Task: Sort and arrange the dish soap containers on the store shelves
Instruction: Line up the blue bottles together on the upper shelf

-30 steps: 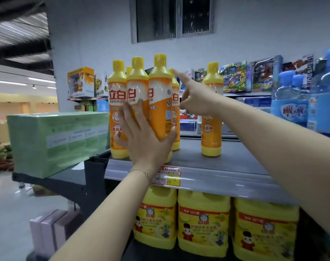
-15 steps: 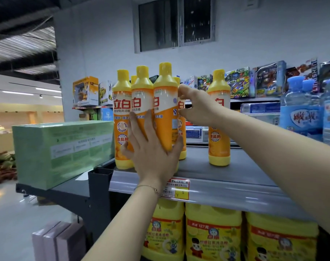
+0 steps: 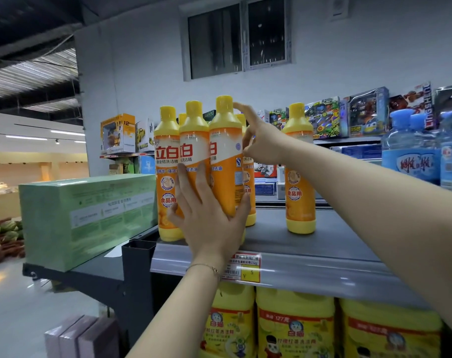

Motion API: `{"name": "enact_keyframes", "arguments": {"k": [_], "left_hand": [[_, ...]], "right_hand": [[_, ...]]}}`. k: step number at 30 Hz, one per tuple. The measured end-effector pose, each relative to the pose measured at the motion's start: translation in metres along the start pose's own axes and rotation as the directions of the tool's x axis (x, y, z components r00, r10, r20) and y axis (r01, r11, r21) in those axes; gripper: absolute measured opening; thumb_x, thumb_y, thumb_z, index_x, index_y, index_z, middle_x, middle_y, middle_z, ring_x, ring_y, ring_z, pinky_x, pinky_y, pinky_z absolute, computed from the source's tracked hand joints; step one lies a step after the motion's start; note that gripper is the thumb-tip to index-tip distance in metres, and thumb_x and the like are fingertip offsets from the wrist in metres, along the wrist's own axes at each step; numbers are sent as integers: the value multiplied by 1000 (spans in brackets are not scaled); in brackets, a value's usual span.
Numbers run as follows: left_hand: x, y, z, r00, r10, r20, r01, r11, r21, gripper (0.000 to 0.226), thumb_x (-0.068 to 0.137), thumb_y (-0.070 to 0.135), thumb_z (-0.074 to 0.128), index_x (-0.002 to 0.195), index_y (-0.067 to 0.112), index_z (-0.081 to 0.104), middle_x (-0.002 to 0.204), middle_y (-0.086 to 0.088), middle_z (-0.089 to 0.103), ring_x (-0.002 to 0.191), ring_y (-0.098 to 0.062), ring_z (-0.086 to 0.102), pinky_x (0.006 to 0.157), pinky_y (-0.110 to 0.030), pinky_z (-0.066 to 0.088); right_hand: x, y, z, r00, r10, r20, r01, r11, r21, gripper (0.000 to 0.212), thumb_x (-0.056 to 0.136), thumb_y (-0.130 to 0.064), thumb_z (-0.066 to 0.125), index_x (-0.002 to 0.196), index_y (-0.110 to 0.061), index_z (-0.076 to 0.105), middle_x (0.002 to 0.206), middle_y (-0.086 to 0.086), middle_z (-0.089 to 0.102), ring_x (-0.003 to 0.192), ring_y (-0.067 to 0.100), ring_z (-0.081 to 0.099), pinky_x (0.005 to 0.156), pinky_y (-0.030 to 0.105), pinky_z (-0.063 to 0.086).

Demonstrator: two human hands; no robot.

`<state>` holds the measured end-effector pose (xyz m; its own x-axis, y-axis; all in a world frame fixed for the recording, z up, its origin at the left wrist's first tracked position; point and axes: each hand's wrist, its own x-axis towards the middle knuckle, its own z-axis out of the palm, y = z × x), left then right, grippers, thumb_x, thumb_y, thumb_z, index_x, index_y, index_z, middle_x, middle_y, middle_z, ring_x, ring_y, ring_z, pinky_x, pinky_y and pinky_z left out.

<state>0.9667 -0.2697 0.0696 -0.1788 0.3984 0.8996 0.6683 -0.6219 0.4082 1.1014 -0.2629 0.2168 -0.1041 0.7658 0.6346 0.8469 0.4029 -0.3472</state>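
Observation:
Several orange dish soap bottles with yellow caps stand clustered at the left end of the grey top shelf [image 3: 310,257]. My left hand [image 3: 209,223] presses flat with spread fingers against the fronts of the middle bottle [image 3: 193,143] and the right front bottle [image 3: 226,153]. My right hand [image 3: 263,140] is at the upper right side of that right front bottle, index finger raised to its cap, other fingers curled beside the bottle behind it. The leftmost bottle [image 3: 166,161] stands next to them. One lone bottle [image 3: 299,171] stands apart to the right.
A green wrapped carton [image 3: 85,218] sits on a dark stand left of the shelf. Blue water bottles [image 3: 421,161] stand at the right. Large yellow detergent jugs [image 3: 294,329] fill the shelf below. Toy boxes [image 3: 343,117] line a far shelf. A price tag [image 3: 244,267] hangs on the shelf rail.
My right hand loosened from the bottle behind the cluster and its index finger rose to the front bottle's cap. My left hand stays pressed on the bottle fronts. The camera moved closer.

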Motion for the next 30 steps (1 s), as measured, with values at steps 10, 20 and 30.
{"name": "enact_keyframes", "arguments": {"k": [10,20,30], "left_hand": [[-2,0,0,999,4,-34,-5,1000,-28,88,81,66,53,147,19,19,159,-12,17,144,-31,21,106,-54,18],[-3,1,-2,1000,-1,-22,0,999,-51,88,82,65,49,148,16,19,158,-12,18,144,-31,21,108,-53,18],[-3,1,-1,1000,-5,-12,4,998,-59,87,82,70,39,149,17,19,159,-12,17,144,-31,18,108,-55,16]], "right_hand": [[10,-10,-11,1000,23,-11,-22,997,69,55,81,8,33,127,-21,39,91,17,57,62,20,47,48,27,39],[-5,-8,-18,994,73,-83,-52,972,230,43,83,-28,67,116,-24,39,97,9,66,82,20,65,66,31,55],[-7,-17,5,928,232,-292,-86,895,437,28,87,-33,62,108,-13,57,75,-4,52,61,8,48,57,24,39]]}}
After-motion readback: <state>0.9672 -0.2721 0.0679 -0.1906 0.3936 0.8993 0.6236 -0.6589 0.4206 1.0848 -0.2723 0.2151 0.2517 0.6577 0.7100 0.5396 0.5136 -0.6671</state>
